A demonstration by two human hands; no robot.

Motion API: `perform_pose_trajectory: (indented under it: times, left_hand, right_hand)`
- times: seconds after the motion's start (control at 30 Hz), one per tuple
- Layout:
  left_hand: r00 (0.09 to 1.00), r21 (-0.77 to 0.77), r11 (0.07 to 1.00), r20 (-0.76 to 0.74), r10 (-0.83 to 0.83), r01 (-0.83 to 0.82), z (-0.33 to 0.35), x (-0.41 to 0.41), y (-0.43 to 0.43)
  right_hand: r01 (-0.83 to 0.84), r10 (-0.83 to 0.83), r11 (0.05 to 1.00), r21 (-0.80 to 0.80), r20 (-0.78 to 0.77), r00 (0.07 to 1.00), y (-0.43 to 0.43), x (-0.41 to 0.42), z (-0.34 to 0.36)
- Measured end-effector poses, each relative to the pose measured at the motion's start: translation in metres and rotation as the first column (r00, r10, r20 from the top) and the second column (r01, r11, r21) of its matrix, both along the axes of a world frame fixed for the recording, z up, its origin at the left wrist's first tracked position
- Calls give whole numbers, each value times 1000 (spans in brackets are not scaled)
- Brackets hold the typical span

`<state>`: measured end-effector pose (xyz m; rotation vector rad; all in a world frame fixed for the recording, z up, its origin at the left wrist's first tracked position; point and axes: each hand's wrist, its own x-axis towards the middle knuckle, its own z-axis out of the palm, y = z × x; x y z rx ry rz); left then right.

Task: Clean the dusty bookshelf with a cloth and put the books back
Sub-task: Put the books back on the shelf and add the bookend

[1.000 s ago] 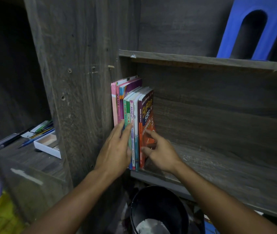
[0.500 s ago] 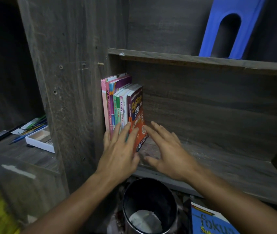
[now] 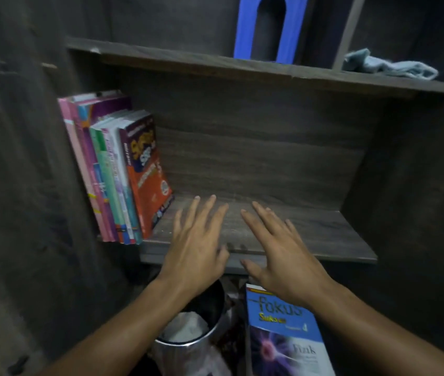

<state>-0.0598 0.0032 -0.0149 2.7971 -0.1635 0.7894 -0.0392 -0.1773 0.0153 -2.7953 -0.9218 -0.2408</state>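
Observation:
Several books (image 3: 115, 169) stand at the left end of the dark wooden shelf (image 3: 310, 232), leaning left against the side wall; the outermost has an orange and maroon cover. My left hand (image 3: 196, 245) and my right hand (image 3: 277, 253) hover side by side over the shelf's front edge, fingers spread and holding nothing, clear of the books. A blue book titled "fokus" (image 3: 286, 329) lies below the shelf, under my right wrist. A pale blue cloth (image 3: 389, 65) lies crumpled on the upper shelf at the right.
A metal bin (image 3: 188, 337) with white paper inside stands on the floor under my left forearm. A blue plastic bookend (image 3: 269, 28) stands on the upper shelf (image 3: 215, 61). The lower shelf is bare to the right of the books.
Both hands have let go of the standing books and drawn back to the right over the shelf's front. The view swung right and down, showing the cloth and the blue book.

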Motion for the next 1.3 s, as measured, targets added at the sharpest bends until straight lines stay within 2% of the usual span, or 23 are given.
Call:
perform_pose_trajectory:
  times: [0.2, 0.27, 0.47, 0.7, 0.93, 1.07, 1.2, 1.3]
  left_hand:
    - [990, -26, 994, -87, -107, 105, -36, 10, -62]
    - [977, -23, 991, -164, -134, 132, -49, 12, -80]
    - [927, 62, 982, -346, -146, 177, -104, 21, -122]
    - [898, 9, 990, -421, -127, 144, -191, 40, -140]
    - [861, -23, 997, -504, -73, 71, -236, 45, -143]
    - [810, -42, 999, -585, -46, 27, -254, 46, -143]
    - [766, 2, 1000, -643, -19, 26, -265, 42, -143]
    - [765, -76, 997, -643, -33, -21, -272, 37, -144]
  right_hand:
    - [125, -121, 992, 36, -99, 988, -62, 4, -45]
    - [173, -168, 984, 27, -141, 976, -80, 6, -64]
    - [257, -281, 957, -133, -217, 935, -116, 16, -123]
    - [325, -386, 917, -232, -305, 871, -138, 34, -200]
    - [396, -453, 891, -221, -425, 784, -151, 40, -248]
    - [463, -460, 877, -131, -510, 727, -154, 39, -262]
    - [542, -450, 840, -40, -610, 652, -154, 36, -271]
    - [565, -445, 825, -16, -635, 632, -154, 34, -278]
